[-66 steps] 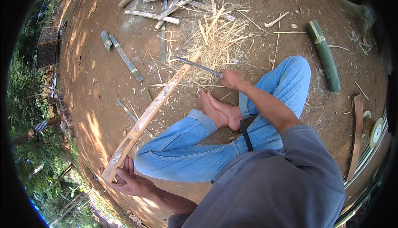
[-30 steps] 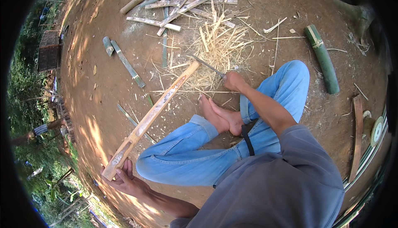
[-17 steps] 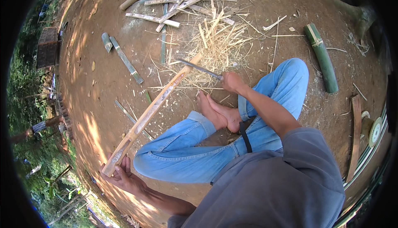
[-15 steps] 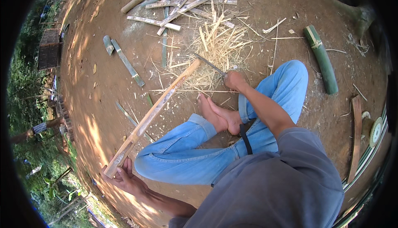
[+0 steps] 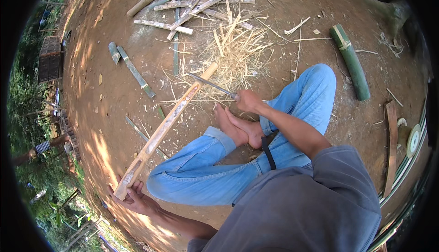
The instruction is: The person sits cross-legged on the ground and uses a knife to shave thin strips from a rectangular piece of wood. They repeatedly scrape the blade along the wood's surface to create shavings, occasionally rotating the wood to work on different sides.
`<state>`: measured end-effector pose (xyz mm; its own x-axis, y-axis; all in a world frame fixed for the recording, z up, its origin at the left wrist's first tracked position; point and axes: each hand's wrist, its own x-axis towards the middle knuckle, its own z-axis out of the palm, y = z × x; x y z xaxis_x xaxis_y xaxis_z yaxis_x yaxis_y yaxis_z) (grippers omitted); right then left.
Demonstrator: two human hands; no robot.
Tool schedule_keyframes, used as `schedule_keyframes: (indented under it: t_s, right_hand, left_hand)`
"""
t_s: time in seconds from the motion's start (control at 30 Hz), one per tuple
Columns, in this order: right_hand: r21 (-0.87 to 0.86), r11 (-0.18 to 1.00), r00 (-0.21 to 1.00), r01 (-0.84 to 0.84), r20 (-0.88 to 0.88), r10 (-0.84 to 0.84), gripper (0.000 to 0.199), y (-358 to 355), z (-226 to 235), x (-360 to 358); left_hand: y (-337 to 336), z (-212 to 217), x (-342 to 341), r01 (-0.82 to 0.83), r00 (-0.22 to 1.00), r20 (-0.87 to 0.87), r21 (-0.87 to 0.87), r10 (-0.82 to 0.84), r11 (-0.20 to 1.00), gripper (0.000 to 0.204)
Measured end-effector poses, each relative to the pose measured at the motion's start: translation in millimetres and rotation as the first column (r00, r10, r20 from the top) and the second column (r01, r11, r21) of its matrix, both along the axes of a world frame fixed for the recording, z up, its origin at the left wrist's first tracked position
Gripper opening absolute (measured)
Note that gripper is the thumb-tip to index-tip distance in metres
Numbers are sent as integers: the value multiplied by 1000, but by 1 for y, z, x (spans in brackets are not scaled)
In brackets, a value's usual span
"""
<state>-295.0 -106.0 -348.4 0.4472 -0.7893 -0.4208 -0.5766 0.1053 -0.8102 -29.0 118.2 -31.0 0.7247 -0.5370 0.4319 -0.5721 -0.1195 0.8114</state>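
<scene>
1. Since half a second ago, little change: knife blade stays against the far end of the split bamboo slat; slat lies a touch lower.
2. Right hand: fingers wrapped tight round the knife handle, blade laid across the slat's top end.
3. Left hand: fingers curled under the slat's near end, steadying it on the dirt ground.
4. Slat runs diagonally, beside the person's bent left leg.
5. Pale shavings lie just beyond the blade; green bamboo pole lies well apart, right.

No packages, labels, signs or screens are showing anywhere in this view (bare earth ground strewn with bamboo pieces and shavings is filling the scene).
</scene>
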Motion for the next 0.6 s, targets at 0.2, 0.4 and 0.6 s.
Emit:
schedule_keyframes:
  t_s: [0.2,0.4,0.6]
  right_hand:
    - [42,999,997,-29,78,26,29,21,45,4]
    - [-91,995,998,-44,-54,39,29,12,13,3]
    - [-73,971,972,-227,-83,221,28,3,11,6]
  left_hand:
    - [-2,-8,14,-116,993,-6,-141,117,983,54]
    - [-1,-10,19,-144,988,-66,-135,136,980,54]
    - [0,-14,25,-210,977,-67,-131,202,969,50]
